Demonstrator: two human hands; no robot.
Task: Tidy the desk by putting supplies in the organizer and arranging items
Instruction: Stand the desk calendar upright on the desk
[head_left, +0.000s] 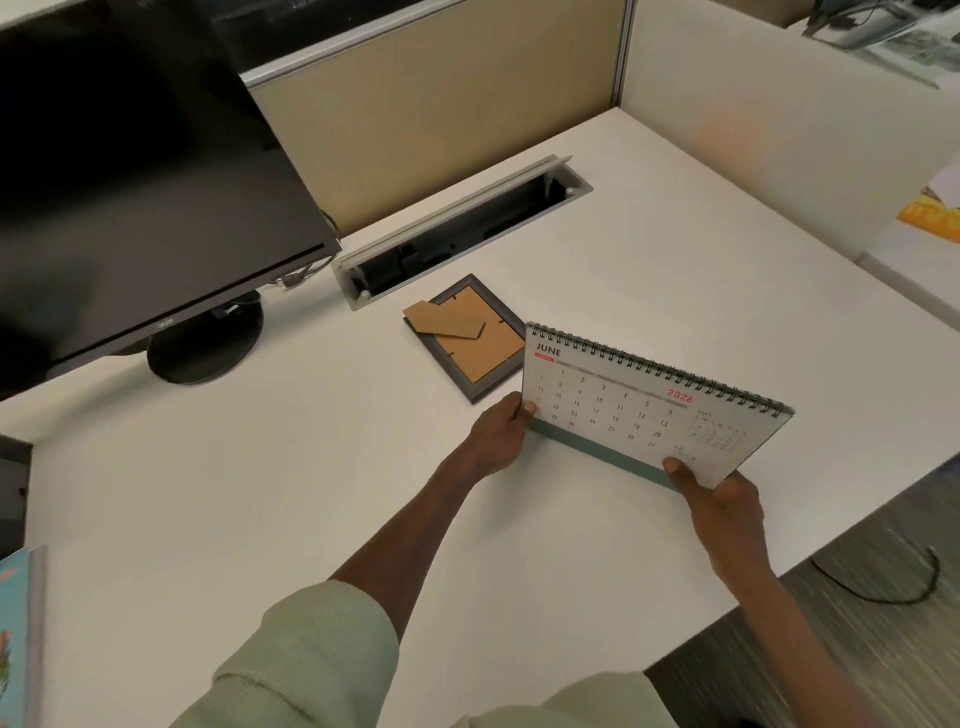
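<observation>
A spiral-bound desk calendar (639, 410) showing June 2026 is held over the white desk (260, 467), right of centre. My left hand (498, 434) grips its lower left corner, thumb on the page. My right hand (719, 501) pinches its lower right edge, thumb on the front. A grey picture frame (470, 343) lies face down just behind the calendar's left end, its cardboard back and folded stand up. No organizer is in view.
A black monitor (130, 182) on a round stand fills the back left. An open cable tray (457, 234) is sunk into the desk behind the frame. A book (18, 634) lies at the left edge, a yellow paper (930, 213) far right, a black cord (898, 587) on the floor.
</observation>
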